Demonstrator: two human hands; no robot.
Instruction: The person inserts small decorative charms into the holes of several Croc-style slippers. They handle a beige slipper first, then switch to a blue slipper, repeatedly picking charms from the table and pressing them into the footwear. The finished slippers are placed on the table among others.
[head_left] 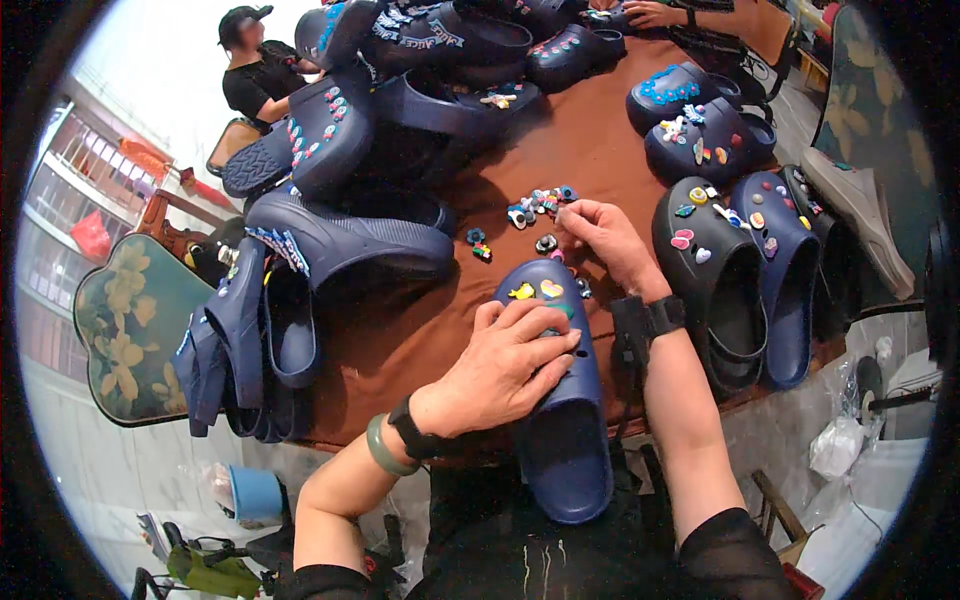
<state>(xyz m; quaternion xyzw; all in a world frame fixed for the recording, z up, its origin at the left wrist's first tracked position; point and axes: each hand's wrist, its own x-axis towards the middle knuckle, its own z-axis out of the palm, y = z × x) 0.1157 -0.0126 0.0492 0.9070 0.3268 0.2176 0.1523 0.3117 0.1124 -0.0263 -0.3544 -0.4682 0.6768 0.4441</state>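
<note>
**Clog held lengthwise, charm pile ahead and to the right**

My left hand (505, 365) lies flat over the upper of the navy clog (560, 400), fingers curled and pressed down on it, so this grip is closed on the clog and pins it to the brown tabletop (400, 340). The clog's long axis runs away from me: heel opening nearest my body, overhanging the tabletop edge, toe pointing forward. Two charms, a yellow one (521, 291) and a heart-shaped one (551, 288), already sit on the toe, just beyond my left fingertips.

My right hand (605, 235) is further forward, past the toe and slightly to the right. Its fingers are drawn together at the edge of the loose pile of small charms (540, 203); whether a charm is pinched between them I cannot tell. This hand is the nearer one to the pile. The clog's toe lies just behind and left of it.

Right of that hand stands a black clog (715, 275) with charms fitted.
</note>
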